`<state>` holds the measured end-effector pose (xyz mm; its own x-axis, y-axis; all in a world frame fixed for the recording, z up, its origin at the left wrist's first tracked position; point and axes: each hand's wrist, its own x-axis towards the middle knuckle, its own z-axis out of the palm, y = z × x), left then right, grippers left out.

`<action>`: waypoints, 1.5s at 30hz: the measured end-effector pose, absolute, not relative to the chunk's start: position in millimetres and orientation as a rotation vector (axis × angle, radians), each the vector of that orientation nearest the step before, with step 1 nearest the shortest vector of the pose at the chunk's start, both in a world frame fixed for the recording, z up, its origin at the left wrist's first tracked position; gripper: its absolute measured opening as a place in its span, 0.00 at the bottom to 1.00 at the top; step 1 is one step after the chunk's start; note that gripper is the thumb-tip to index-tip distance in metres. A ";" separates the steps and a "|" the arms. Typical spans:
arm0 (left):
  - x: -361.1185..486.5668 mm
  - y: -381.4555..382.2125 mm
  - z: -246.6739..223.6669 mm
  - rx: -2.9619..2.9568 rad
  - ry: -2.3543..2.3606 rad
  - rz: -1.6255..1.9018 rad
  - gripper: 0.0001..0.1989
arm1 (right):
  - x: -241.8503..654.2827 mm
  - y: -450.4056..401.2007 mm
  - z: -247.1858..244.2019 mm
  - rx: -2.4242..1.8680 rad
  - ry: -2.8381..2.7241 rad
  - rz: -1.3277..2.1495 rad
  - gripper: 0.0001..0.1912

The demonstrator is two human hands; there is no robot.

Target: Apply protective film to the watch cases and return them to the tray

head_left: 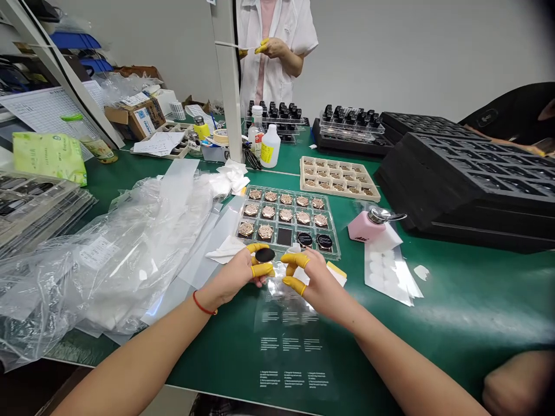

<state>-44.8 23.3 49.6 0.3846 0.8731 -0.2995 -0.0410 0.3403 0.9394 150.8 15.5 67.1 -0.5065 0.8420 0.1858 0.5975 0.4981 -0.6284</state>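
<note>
Pinching a black disc (265, 255) just off the near edge of the clear tray (333, 226), the left hand (236, 270) is seemingly readying it; the right hand (319, 278) is hovering alongside, fingertips parted. The next move is probably calling for a light rim grip. Toward the bench's (455, 294) near edge, a clear sheet (291, 344) is showing numbered print, too small to read surely.

your left hand (234, 271): snug yellow finger cots (262, 270) on at least two digits | your left wrist: thin red cord bracelet (200, 306), small bead (215, 312) on it | your right hand (319, 278): matching yellow cots (295, 284), smooth, round-tipped | your left forearm (147, 346), right forearm (403, 352): bare
</note>
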 end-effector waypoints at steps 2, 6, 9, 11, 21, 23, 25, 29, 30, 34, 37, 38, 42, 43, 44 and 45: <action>-44.1 22.8 47.6 1.031 0.942 0.652 0.23 | 150.3 14.9 66.4 -1.176 -2.263 0.647 0.10; -42.4 24.0 42.2 1.067 0.962 0.698 0.23 | 149.8 14.3 64.8 -1.199 -2.220 0.651 0.05; -41.9 25.3 39.3 1.094 1.013 0.782 0.24 | 148.3 13.3 63.8 -1.238 -2.164 0.741 0.02; -41.2 25.3 38.8 1.103 1.029 0.820 0.24 | 148.1 12.5 65.2 -1.238 -2.128 0.805 0.02; -33.7 13.9 43.6 1.273 0.932 0.915 0.22 | 154.1 32.4 92.8 -1.262 -1.778 1.259 0.05; -32.9 12.6 42.4 1.311 0.911 0.916 0.22 | 148.2 36.4 90.1 -1.258 -1.741 1.339 0.05; -32.6 12.4 41.0 1.348 0.904 0.908 0.22 | 142.9 37.9 87.3 -1.231 -1.720 1.419 0.04; -33.3 13.5 38.9 1.384 0.897 0.856 0.23 | 140.5 37.2 85.2 -1.267 -1.706 1.481 0.04; -33.5 13.7 38.5 1.387 0.898 0.849 0.23 | 141.0 37.1 85.1 -1.283 -1.706 1.483 0.04; -33.6 13.9 37.6 1.387 0.898 0.836 0.23 | 141.9 37.2 84.0 -1.298 -1.715 1.468 0.04; -33.3 13.3 37.5 1.389 0.894 0.834 0.23 | 140.6 36.9 83.3 -1.297 -1.719 1.445 0.05; -33.3 13.2 37.5 1.390 0.893 0.834 0.23 | 140.1 36.6 83.3 -1.298 -1.723 1.434 0.05; -33.6 13.0 37.6 1.382 0.886 0.836 0.23 | 138.4 35.3 84.3 -1.305 -1.742 1.398 0.05; -33.7 12.9 37.5 1.380 0.884 0.836 0.23 | 138.2 35.1 84.4 -1.306 -1.748 1.388 0.04; -33.8 12.9 37.5 1.379 0.883 0.837 0.23 | 138.0 34.9 84.4 -1.309 -1.754 1.375 0.04; -33.9 12.8 37.3 1.378 0.881 0.837 0.23 | 137.8 34.8 84.3 -1.313 -1.759 1.359 0.04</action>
